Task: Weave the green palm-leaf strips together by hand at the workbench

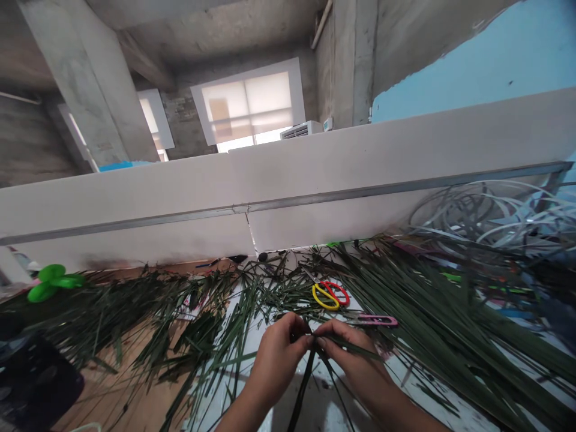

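Observation:
Near the bottom centre of the head view, my left hand (284, 342) and my right hand (345, 347) meet fingertip to fingertip. Both pinch narrow green leaf strips (305, 384) where the strips cross. Some strips hang down below my fingers, and one runs out to the right across my right hand. The exact crossing is partly hidden by my thumbs. Just beyond my hands lie scissors (330, 295) with one yellow and one red handle. A pink-handled cutter (378, 321) rests right of them, close to my right fingers.
Long green leaves (432, 318) cover the right side of the table. Cut leaf scraps (198, 330) spread over the left and back. A green balloon-like object (54, 282) and a dark container (36, 378) stand at left. White coiled strips (486, 210) sit back right, before a white partition (315, 162).

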Motion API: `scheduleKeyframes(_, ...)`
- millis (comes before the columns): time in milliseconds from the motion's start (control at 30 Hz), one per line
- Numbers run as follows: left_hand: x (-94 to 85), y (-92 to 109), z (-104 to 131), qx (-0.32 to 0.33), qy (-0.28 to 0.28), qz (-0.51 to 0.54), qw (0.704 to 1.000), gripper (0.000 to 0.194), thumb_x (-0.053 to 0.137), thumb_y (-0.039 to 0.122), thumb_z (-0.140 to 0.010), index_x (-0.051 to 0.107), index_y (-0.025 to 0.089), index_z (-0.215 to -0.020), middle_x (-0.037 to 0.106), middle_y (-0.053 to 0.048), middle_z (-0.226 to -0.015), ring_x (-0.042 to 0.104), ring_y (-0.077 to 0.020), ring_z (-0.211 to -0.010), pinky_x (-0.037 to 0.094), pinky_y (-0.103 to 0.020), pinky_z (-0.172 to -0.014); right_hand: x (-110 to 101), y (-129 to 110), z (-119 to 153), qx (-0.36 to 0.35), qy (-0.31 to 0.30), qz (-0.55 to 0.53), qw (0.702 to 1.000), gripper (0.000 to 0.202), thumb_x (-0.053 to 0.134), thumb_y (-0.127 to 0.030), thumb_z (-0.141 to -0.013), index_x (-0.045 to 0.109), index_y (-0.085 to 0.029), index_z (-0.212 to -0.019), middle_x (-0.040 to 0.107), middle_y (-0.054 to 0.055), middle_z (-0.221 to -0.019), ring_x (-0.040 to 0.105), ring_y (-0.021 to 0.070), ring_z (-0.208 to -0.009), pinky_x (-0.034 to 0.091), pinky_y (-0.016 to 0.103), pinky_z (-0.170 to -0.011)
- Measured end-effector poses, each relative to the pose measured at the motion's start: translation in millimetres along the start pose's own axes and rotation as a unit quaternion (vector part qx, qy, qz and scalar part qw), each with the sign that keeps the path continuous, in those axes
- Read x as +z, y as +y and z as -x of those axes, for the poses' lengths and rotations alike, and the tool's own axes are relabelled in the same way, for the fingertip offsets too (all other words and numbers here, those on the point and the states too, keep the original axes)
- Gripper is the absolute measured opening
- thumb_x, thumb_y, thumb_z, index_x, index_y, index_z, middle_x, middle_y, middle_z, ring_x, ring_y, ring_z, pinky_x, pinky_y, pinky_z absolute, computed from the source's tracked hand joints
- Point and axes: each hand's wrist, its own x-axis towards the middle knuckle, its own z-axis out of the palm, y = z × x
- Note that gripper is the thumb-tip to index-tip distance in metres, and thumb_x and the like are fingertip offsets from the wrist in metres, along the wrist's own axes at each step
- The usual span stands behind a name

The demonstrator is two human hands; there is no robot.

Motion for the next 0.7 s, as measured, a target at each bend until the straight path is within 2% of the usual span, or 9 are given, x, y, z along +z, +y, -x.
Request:
scheduleKeyframes(267,0.0,6.6,2.5,0.008,0.010,0.001,1.000,0.005,0.061,0.021,-0.076,0.059,0.020,-0.071,0.060,0.002,-0.067,0.052,-0.0158,-0.067,0.034,-0.024,-0.059,1.3,-2.0,-1.7,0.022,0.022,-0.037,0.999,0.018,0.066,-0.035,-0.079,0.072,-0.019,-0.083,0.066,0.000,-0.073,0.056,0.0195,-0.073,0.043,0.028,-0.066)
scheduleKeyframes(500,1.3,8.4,2.2,0.018,0.018,0.000,1.000,0.005,0.059,0.017,-0.074,0.058,0.020,-0.069,0.058,0.002,-0.066,0.051,-0.0154,-0.065,0.034,-0.024,-0.059,-0.1,1.1,-3.6,0.032,0.007,-0.068,0.997,0.022,0.074,-0.040,-0.075,0.072,-0.019,-0.081,0.068,0.002,-0.074,0.060,0.0211,-0.075,0.045,0.029,-0.068)
scheduleKeyframes(700,2.1,4.9,2.8,0.013,0.006,0.047,0.999,0.004,0.061,0.019,-0.074,0.059,0.019,-0.071,0.059,0.002,-0.068,0.052,-0.0152,-0.067,0.035,-0.024,-0.060,-1.0,2.8,-5.4,0.037,0.003,-0.100,0.994,0.023,0.077,-0.039,-0.072,0.072,-0.018,-0.079,0.068,0.002,-0.072,0.060,0.0203,-0.072,0.046,0.030,-0.067)
